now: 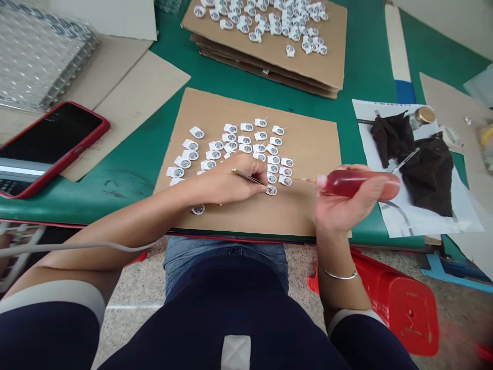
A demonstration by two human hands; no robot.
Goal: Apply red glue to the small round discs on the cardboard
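My left hand [229, 184] pinches a slim metal tool [246, 177] by a round, white-tabbed silver disc [271, 190] on a brown cardboard sheet [262, 218]; at the disc's three o'clock, my right hand [336, 216] grips a translucent red bottle [342, 183], nozzle [308, 180] towards nine

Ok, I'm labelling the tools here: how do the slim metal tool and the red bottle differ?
The slim metal tool is thin and shiny; the red bottle is thick and rounded. The tool slants in the left hand; the bottle is nearly level in the right hand. Both are hand-held.
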